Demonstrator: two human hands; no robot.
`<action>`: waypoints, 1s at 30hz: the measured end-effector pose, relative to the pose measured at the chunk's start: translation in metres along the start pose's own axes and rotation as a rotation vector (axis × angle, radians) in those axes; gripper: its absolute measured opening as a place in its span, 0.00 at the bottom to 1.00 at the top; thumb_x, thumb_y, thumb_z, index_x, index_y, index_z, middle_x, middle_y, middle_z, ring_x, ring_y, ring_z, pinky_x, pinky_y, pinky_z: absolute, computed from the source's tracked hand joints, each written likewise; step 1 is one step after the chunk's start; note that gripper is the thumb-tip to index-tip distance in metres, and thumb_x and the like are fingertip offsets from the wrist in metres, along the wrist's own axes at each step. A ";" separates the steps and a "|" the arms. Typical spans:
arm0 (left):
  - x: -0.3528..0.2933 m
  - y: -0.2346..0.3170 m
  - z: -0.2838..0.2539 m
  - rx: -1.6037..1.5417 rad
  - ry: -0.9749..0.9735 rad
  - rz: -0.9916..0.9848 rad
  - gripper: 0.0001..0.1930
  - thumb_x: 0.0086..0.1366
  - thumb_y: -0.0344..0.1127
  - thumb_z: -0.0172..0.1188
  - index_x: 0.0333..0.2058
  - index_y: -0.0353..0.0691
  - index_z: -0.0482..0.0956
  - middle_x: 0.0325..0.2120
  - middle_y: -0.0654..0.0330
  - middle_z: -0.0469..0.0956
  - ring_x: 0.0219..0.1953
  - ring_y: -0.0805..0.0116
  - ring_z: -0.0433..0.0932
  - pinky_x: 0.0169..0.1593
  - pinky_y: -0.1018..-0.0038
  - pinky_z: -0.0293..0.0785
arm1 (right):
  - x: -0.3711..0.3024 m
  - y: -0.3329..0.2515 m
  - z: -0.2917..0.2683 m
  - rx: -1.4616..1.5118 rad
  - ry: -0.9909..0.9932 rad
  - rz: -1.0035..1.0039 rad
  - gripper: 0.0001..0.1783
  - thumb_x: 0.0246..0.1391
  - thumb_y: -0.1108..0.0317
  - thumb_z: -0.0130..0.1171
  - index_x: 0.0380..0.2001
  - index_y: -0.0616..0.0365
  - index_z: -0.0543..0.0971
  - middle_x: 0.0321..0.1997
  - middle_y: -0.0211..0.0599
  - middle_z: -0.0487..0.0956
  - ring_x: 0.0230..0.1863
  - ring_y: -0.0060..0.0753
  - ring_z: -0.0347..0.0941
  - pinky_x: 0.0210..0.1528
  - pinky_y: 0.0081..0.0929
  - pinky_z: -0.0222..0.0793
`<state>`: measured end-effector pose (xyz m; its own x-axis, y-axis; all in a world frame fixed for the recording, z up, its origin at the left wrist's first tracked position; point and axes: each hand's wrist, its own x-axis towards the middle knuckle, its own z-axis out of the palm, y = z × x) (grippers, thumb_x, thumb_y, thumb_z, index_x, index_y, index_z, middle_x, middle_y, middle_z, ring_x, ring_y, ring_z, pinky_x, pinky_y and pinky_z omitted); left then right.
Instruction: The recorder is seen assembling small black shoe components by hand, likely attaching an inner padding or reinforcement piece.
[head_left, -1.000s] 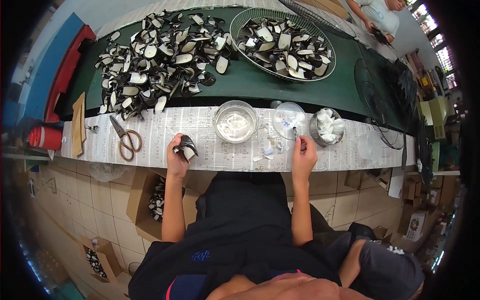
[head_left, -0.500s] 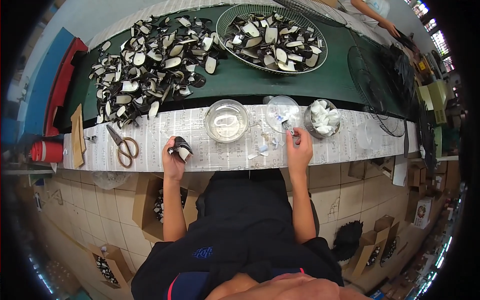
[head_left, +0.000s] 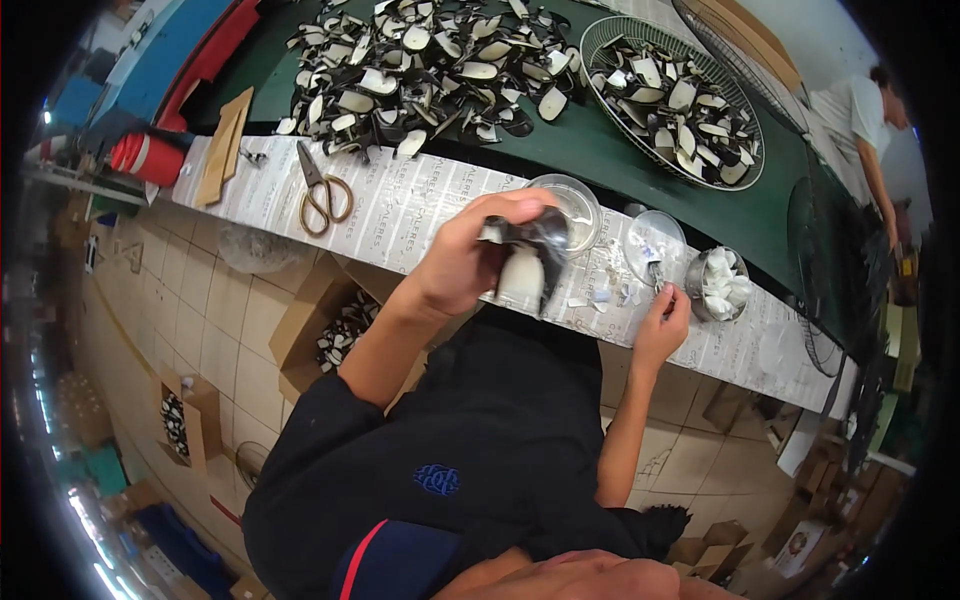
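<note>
My left hand (head_left: 462, 258) is raised toward me, its fingers closed round a black shoe part (head_left: 522, 272) with a pale rounded pad; the part is slightly blurred. Over the table, my right hand (head_left: 668, 312) pinches a small shiny metal tool (head_left: 655, 271), which looks like tweezers. Its tip reaches the edge of a shallow clear dish (head_left: 648, 233) holding small pale and blue bits. Behind my left hand, a round clear bowl (head_left: 580, 205) is partly hidden. To the right of my right hand stands a metal bowl (head_left: 697, 291) of crumpled white pieces.
Similar shoe parts (head_left: 415, 60) lie heaped on the green surface (head_left: 560, 150), and more fill a wire basket (head_left: 756, 128). Scissors (head_left: 325, 195) and cardboard strips (head_left: 226, 150) rest at the left. Small scraps (head_left: 600, 297) lie near the table's edge. Another person (head_left: 855, 125) is at the far right.
My left hand has lifted the shoe part up from the table's edge, closer to me. My right hand stays by the shallow dish. The whole view has turned and shifted.
</note>
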<state>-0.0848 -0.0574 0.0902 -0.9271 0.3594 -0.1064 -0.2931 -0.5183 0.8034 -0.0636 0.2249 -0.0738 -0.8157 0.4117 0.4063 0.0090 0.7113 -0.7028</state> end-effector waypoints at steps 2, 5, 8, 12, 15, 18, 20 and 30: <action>0.002 0.008 0.022 -0.004 -0.105 -0.025 0.20 0.61 0.47 0.47 0.31 0.31 0.73 0.21 0.56 0.74 0.22 0.72 0.73 0.27 0.80 0.69 | 0.000 0.002 0.000 -0.006 -0.003 -0.007 0.11 0.60 0.65 0.51 0.35 0.64 0.77 0.30 0.40 0.75 0.27 0.35 0.68 0.29 0.29 0.63; 0.005 0.007 0.039 -0.057 -0.122 -0.034 0.20 0.59 0.47 0.47 0.27 0.32 0.73 0.20 0.56 0.73 0.21 0.73 0.72 0.26 0.80 0.68 | 0.001 0.005 0.004 0.032 0.026 -0.057 0.11 0.60 0.66 0.50 0.35 0.64 0.77 0.30 0.41 0.76 0.27 0.36 0.69 0.29 0.29 0.63; 0.006 0.007 0.049 -0.094 -0.206 -0.063 0.19 0.59 0.46 0.47 0.26 0.33 0.72 0.19 0.58 0.72 0.21 0.74 0.71 0.26 0.81 0.67 | 0.000 0.002 0.005 0.059 0.023 -0.007 0.12 0.61 0.67 0.49 0.34 0.64 0.78 0.30 0.42 0.77 0.27 0.38 0.70 0.29 0.30 0.64; 0.004 0.005 0.051 -0.141 -0.171 -0.184 0.17 0.60 0.44 0.46 0.26 0.33 0.72 0.19 0.61 0.71 0.21 0.76 0.69 0.26 0.81 0.66 | -0.001 0.005 0.006 0.073 0.034 -0.010 0.11 0.61 0.67 0.49 0.35 0.64 0.78 0.30 0.41 0.77 0.27 0.36 0.70 0.28 0.29 0.63; 0.001 0.006 0.052 -0.069 -0.161 -0.127 0.17 0.60 0.43 0.46 0.26 0.33 0.72 0.20 0.61 0.71 0.21 0.76 0.69 0.27 0.81 0.66 | -0.001 0.006 0.005 0.059 0.032 -0.022 0.11 0.61 0.67 0.50 0.34 0.64 0.78 0.29 0.41 0.77 0.26 0.35 0.69 0.28 0.29 0.63; -0.003 0.007 0.050 -0.082 -0.143 -0.156 0.16 0.60 0.42 0.47 0.25 0.33 0.72 0.20 0.62 0.71 0.22 0.77 0.69 0.27 0.81 0.66 | 0.000 0.006 0.006 0.056 0.030 -0.014 0.11 0.61 0.67 0.50 0.34 0.64 0.78 0.29 0.41 0.77 0.26 0.34 0.69 0.27 0.29 0.63; -0.004 0.011 0.051 -0.048 -0.167 -0.135 0.16 0.60 0.42 0.47 0.25 0.33 0.73 0.20 0.62 0.71 0.22 0.77 0.69 0.27 0.81 0.66 | 0.000 0.006 0.006 0.048 0.033 -0.014 0.11 0.60 0.67 0.50 0.34 0.64 0.78 0.29 0.41 0.77 0.26 0.34 0.69 0.27 0.29 0.63; -0.006 0.002 0.043 0.061 -0.186 -0.047 0.16 0.61 0.42 0.47 0.26 0.33 0.73 0.21 0.65 0.72 0.24 0.80 0.68 0.31 0.83 0.63 | -0.001 0.006 0.006 0.026 0.006 0.031 0.11 0.60 0.67 0.50 0.34 0.64 0.78 0.29 0.39 0.77 0.25 0.31 0.68 0.27 0.26 0.63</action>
<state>-0.0694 -0.0271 0.1179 -0.8517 0.5226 -0.0392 -0.3156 -0.4517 0.8345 -0.0666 0.2258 -0.0819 -0.8119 0.4365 0.3877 0.0190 0.6835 -0.7297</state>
